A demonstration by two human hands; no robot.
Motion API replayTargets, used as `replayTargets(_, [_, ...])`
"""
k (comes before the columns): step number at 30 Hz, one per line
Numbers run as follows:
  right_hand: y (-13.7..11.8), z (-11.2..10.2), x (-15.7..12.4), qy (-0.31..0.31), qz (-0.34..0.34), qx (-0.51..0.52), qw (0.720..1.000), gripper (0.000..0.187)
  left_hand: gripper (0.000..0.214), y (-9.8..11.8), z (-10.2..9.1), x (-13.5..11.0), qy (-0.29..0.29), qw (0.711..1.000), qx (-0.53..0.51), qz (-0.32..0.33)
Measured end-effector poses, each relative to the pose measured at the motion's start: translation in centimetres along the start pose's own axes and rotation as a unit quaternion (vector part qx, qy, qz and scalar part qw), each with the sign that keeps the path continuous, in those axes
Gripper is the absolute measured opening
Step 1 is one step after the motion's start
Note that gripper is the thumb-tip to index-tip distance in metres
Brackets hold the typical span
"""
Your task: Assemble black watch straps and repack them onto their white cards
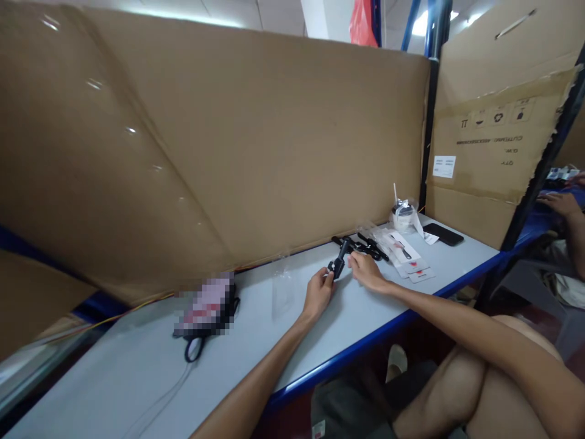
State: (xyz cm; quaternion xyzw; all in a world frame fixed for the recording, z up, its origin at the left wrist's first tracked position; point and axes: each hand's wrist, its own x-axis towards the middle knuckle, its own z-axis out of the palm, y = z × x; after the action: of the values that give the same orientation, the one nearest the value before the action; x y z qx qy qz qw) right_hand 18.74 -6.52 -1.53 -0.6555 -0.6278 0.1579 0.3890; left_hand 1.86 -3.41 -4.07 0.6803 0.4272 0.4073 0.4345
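Observation:
My left hand is closed on a small black tool with a slim handle and a wider, flat head. The tool tilts up above the table, its thin end pointing away from me. Just to its right is my right hand, with fingers curled together close to the tool; whatever they pinch, if anything, is hidden. Behind both hands lies a pile of similar black tools. Beside that pile are printed cards in clear plastic, one picturing a dark-handled tool.
A clear plastic bag lies left of my hands, near a blurred pink-and-black pouch with a loop. A wrapped cup with a straw and a black phone are at the back right. Cardboard walls enclose the table. Another person's hand shows far right.

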Motion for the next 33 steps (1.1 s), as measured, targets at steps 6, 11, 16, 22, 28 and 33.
replayTargets(6, [-1.3, 1.8, -0.4, -0.055, -0.047, 0.036, 0.997, 0.039, 0.013, -0.3, 0.1, -0.1, 0.039, 0.973, 0.205, 0.1])
replayTargets(11, [-2.1, 4.1, -0.4, 0.0, -0.007, 0.036, 0.999, 0.036, 0.013, 0.0, -0.2, -0.5, 0.029, 0.962, 0.26, 0.074])
replayTargets(16, [-1.9, 4.7, -0.3, -0.018, 0.001, 0.015, 1.0, 0.036, 0.015, 0.0, -0.6, -0.5, 0.014, 0.959, 0.275, 0.065])
replayTargets(22, [-1.7, 4.5, -0.1, -0.027, -0.006, -0.008, 1.0, 0.035, 0.017, 0.2, -0.6, -0.4, 0.025, 0.971, 0.23, 0.067])
replayTargets(28, [-1.8, 4.3, 0.1, -0.05, 0.005, 0.017, 0.999, 0.037, 0.018, 0.1, -0.8, -0.1, 0.028, 0.977, 0.199, 0.066])
replayTargets(33, [-2.0, 4.1, 0.2, -0.059, -0.011, 0.011, 0.998, 0.036, 0.018, -0.3, -1.0, 0.0, 0.029, 0.98, 0.184, 0.068])
